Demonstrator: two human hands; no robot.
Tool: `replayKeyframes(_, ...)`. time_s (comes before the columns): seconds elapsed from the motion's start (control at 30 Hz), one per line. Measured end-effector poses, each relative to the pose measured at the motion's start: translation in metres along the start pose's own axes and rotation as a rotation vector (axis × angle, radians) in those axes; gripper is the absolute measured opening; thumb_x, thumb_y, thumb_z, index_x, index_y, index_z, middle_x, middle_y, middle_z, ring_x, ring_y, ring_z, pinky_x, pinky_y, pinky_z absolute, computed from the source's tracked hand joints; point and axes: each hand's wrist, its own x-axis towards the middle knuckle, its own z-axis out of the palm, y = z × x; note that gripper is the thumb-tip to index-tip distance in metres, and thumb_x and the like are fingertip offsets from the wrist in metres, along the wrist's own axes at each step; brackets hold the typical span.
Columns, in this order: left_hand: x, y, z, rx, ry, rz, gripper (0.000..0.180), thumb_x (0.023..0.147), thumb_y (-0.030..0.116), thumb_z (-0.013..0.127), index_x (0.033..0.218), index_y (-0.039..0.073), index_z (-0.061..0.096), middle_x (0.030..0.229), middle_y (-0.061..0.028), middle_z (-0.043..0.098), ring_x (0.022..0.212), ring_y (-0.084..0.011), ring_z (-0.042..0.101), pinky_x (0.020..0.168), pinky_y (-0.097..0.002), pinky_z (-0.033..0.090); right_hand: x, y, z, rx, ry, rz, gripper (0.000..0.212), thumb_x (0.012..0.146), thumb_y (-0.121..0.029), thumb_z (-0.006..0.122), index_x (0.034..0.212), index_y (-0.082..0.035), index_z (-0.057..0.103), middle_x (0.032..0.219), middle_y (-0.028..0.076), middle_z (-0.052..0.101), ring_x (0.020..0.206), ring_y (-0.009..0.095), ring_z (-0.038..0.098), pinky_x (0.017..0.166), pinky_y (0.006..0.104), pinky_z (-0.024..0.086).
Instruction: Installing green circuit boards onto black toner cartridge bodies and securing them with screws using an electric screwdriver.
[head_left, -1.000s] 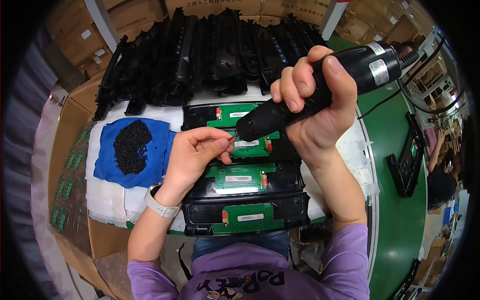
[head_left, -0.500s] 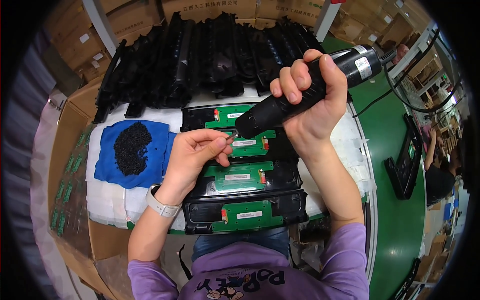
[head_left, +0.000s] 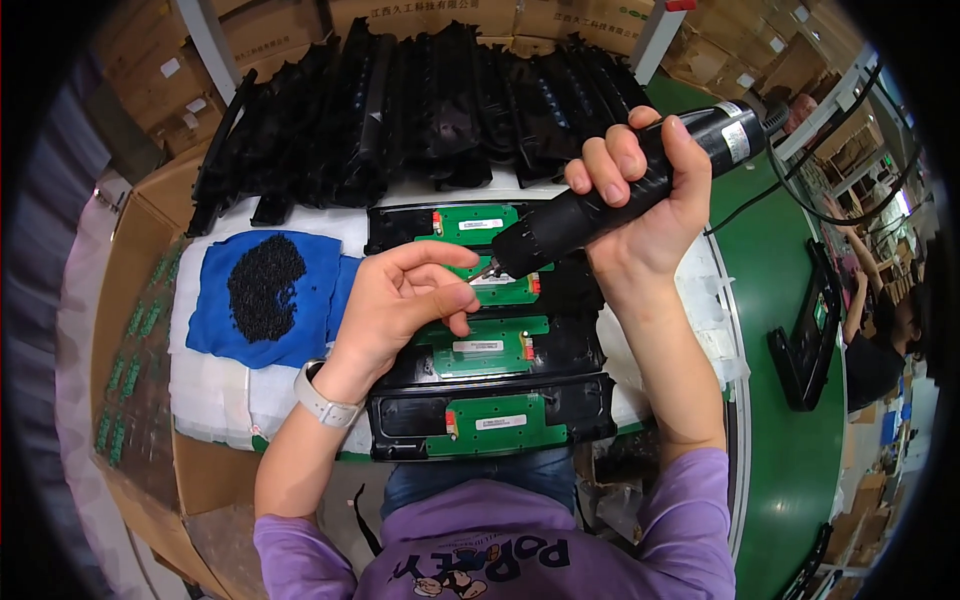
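My right hand (head_left: 650, 190) is wrapped round a black electric screwdriver (head_left: 575, 222), tilted down to the left. Its thin metal bit (head_left: 485, 271) points at my left hand (head_left: 408, 290). The left thumb and index finger stand a little apart on either side of the bit's end, with the other fingers curled; anything small pinched there is hidden. Beneath both hands lies a black panel with a green circuit board (head_left: 512, 293), partly covered. More such panels sit in the same column: a far one (head_left: 395, 228), a nearer one (head_left: 410, 360) and the nearest (head_left: 405, 420).
Small black screws (head_left: 265, 290) are heaped on a blue cloth (head_left: 215, 330) at the left. Many black plastic housings (head_left: 430, 110) are piled at the back. A cable (head_left: 745, 205) trails from the screwdriver. Another black housing (head_left: 805, 340) rests on the green surface (head_left: 780, 480) at right.
The screwdriver and my right hand have shifted slightly to the right. My left index finger has lifted away from the thumb, so more of the bit shows between them.
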Motion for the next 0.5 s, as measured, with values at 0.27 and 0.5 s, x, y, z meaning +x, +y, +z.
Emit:
replayKeyframes(0.27,0.001,-0.005,0.002,0.444,-0.078,-0.024,0.015,0.078,-0.007,0.062,0.093,-0.008,0.06,0.076,-0.01,0.066,0.064,-0.0113,0.064,0.059,-0.0204,0.05,-0.006,-0.005,-0.009,0.016,-0.095,-0.003,0.019,0.087,-0.027,0.05,0.09,-0.008,0.052,0.058,0.001,0.045,0.047,0.013,0.042,0.054,0.0327,0.041)
replayKeyframes(0.5,0.003,-0.006,-0.003,0.574,0.059,0.084,0.01,0.085,-0.003,0.056,0.093,-0.005,0.061,0.077,-0.0083,0.065,0.065,-0.0096,0.061,0.062,-0.0209,0.049,-0.004,-0.012,-0.015,-0.469,-0.314,-0.015,0.023,0.086,-0.025,0.048,0.096,-0.005,0.048,0.058,0.001,0.041,0.042,0.011,0.038,0.05,0.0293,0.039)
